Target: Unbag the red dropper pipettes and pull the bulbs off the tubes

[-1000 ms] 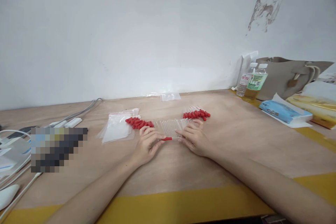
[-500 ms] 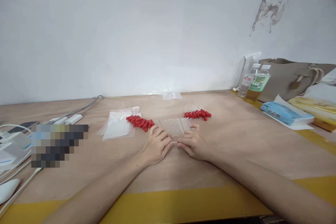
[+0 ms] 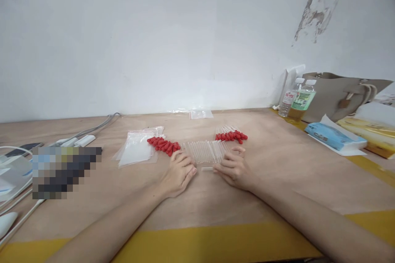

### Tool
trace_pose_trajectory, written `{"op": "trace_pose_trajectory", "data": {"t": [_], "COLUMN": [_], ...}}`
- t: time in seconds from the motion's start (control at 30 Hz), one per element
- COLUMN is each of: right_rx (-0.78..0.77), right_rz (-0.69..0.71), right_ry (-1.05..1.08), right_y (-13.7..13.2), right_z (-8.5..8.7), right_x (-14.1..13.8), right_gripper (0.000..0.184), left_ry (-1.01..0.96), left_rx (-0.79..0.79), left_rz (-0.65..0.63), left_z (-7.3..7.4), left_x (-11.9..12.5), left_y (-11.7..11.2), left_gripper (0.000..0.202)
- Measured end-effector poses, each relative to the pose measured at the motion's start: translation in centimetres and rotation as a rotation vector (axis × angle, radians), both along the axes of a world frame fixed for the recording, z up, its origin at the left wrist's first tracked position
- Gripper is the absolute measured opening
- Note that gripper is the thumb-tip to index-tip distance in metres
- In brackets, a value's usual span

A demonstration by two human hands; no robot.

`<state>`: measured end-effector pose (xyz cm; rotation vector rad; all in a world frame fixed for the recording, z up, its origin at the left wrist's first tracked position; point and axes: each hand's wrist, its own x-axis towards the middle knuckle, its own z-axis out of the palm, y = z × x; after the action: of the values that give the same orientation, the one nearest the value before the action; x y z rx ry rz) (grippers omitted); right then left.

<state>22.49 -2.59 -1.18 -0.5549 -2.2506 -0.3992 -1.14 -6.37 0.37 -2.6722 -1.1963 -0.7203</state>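
Observation:
My right hand (image 3: 235, 169) pinches one end of a short clear tube (image 3: 207, 169), which sticks out leftward, level above the wood. Across a small gap, my left hand (image 3: 180, 173) is closed, thumb against curled fingers; whatever lies inside is hidden. Between and behind both hands a row of clear thin tubes (image 3: 202, 150) lies side by side. A heap of red rubber bulbs (image 3: 163, 144) sits just beyond my left fingers. Farther back on the right, clear tubes fitted with red bulbs (image 3: 231, 135) form a bunch, bulbs toward me.
Clear plastic bags (image 3: 135, 148) are stacked left of the red heap, and another bag (image 3: 201, 114) lies by the wall. Cables and chargers (image 3: 84, 140) occupy the left side. Bottles (image 3: 302, 100), a blue tissue pack (image 3: 336, 136) and a grey handbag (image 3: 333, 94) stand right.
My hands have drawn apart, the left moving left and the right moving right. The clear tube that bridged both now stays in my right fingers only.

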Motion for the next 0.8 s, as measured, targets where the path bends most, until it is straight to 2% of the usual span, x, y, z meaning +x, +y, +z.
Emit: {"op": "trace_pose_trajectory", "data": {"t": [0.1, 0.2, 0.27, 0.37, 0.43, 0.5, 0.63, 0.73, 0.8], "right_rx": [-0.108, -0.194, -0.237, -0.265, -0.247, -0.225, -0.247, -0.301, -0.332], "right_rz": [-0.157, -0.287, -0.312, -0.311, -0.328, -0.364, -0.409, -0.377, -0.338], "right_ry": [0.081, 0.127, 0.117, 0.097, 0.066, 0.004, -0.116, -0.140, -0.134], "right_y": [0.8, 1.4, 1.9, 2.6, 3.1, 3.5, 3.3, 2.8, 2.6], "right_z": [0.0, 0.3, 0.6, 1.0, 1.2, 1.4, 1.4, 1.3, 1.3], "right_x": [1.2, 1.3, 0.7, -0.8, -1.8, -2.9, -4.4, -4.8, -4.5], "right_gripper": [0.018, 0.022, 0.025, 0.024, 0.023, 0.023, 0.023, 0.027, 0.037], "left_ry": [-0.082, -0.220, -0.314, -0.424, -0.469, -0.488, -0.500, -0.533, -0.530], "left_rx": [-0.041, -0.094, -0.068, -0.002, 0.014, 0.024, 0.060, 0.145, 0.192], "left_rz": [0.101, 0.148, 0.211, 0.398, 0.526, 0.601, 0.602, 0.574, 0.550], "left_z": [-0.2, 0.3, 1.0, 1.8, 2.0, 2.0, 1.9, 2.2, 2.3], "left_x": [-1.3, -2.5, -3.4, -5.1, -6.4, -7.5, -8.3, -7.9, -7.6], "left_y": [0.4, 1.1, 1.7, 2.4, 2.8, 3.1, 3.5, 3.7, 4.0], "left_gripper": [0.030, 0.029, 0.027, 0.030, 0.032, 0.033, 0.032, 0.031, 0.032]}}
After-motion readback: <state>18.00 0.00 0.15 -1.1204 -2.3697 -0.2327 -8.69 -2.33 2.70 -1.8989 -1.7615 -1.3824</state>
